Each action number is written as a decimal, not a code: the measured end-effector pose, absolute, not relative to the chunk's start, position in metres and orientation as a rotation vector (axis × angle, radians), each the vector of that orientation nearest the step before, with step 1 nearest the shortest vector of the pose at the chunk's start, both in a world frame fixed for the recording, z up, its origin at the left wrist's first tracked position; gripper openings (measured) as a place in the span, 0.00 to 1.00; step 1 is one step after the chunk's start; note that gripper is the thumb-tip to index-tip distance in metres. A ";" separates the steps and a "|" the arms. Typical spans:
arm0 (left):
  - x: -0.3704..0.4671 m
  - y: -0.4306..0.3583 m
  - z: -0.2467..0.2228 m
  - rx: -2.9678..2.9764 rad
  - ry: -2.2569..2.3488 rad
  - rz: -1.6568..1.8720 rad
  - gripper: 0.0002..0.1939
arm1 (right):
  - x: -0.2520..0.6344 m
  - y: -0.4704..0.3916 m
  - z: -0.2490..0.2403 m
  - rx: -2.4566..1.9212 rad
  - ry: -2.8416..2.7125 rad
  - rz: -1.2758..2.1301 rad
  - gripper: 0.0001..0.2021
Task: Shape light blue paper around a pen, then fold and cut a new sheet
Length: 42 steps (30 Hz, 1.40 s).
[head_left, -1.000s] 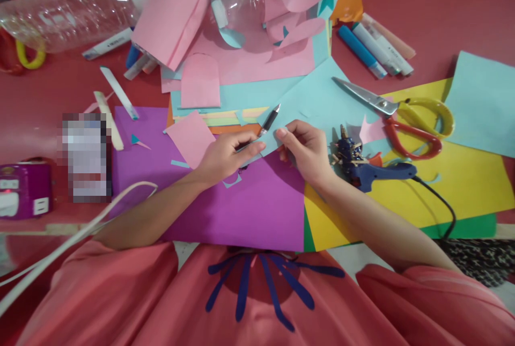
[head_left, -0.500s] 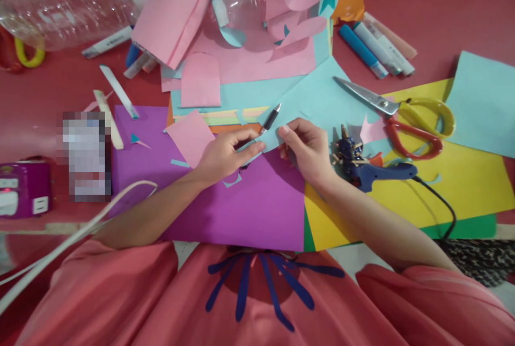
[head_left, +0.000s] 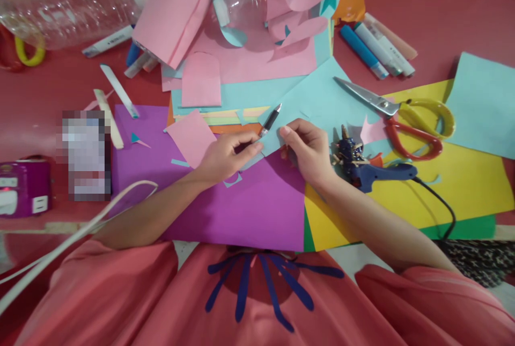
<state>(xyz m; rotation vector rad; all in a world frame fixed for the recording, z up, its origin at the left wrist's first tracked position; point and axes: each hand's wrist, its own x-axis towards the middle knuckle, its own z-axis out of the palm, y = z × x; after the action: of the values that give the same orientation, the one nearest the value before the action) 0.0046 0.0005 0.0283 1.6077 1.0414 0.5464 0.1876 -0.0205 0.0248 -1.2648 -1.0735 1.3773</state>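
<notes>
My left hand [head_left: 227, 156] grips a black pen [head_left: 270, 119] whose tip points up and to the right, and its thumb presses the near corner of a light blue paper sheet [head_left: 317, 100]. My right hand [head_left: 308, 148] pinches the same blue corner from the right side. The two hands almost touch over a purple paper sheet [head_left: 257, 201] that lies in front of me. A small pink paper piece [head_left: 190, 137] lies just left of my left hand.
A blue glue gun [head_left: 370, 171] with a black cord lies right of my right hand on yellow paper [head_left: 462, 185]. Scissors [head_left: 402, 112], several markers [head_left: 376, 48], pink paper scraps [head_left: 249, 56], a clear plastic bottle [head_left: 68, 10] and a purple device [head_left: 22, 188] surround the sheets.
Both hands stay at the blue paper's corner; my left thumb has shifted a little along the edge. Nothing else has moved.
</notes>
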 end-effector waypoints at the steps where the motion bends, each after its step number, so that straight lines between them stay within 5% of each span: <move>1: 0.005 0.001 0.028 1.629 1.019 0.528 0.16 | 0.188 -0.021 0.025 -1.263 -1.083 1.386 0.27; 13: 0.002 -0.002 0.027 1.555 1.143 0.554 0.25 | 0.189 -0.019 0.022 -1.139 -1.311 1.454 0.25; 24: 0.005 -0.002 0.026 1.590 1.133 0.531 0.16 | 0.191 -0.019 0.020 -1.199 -1.509 1.381 0.28; 42: 0.005 -0.001 0.027 1.608 1.062 0.469 0.16 | 0.192 -0.020 0.022 -1.212 -1.459 1.461 0.28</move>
<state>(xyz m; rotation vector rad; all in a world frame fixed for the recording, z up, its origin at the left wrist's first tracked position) 0.0049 -0.0014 0.0272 1.6081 1.0623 0.4685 0.1921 -0.0195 0.0225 -1.2116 -1.4590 1.4613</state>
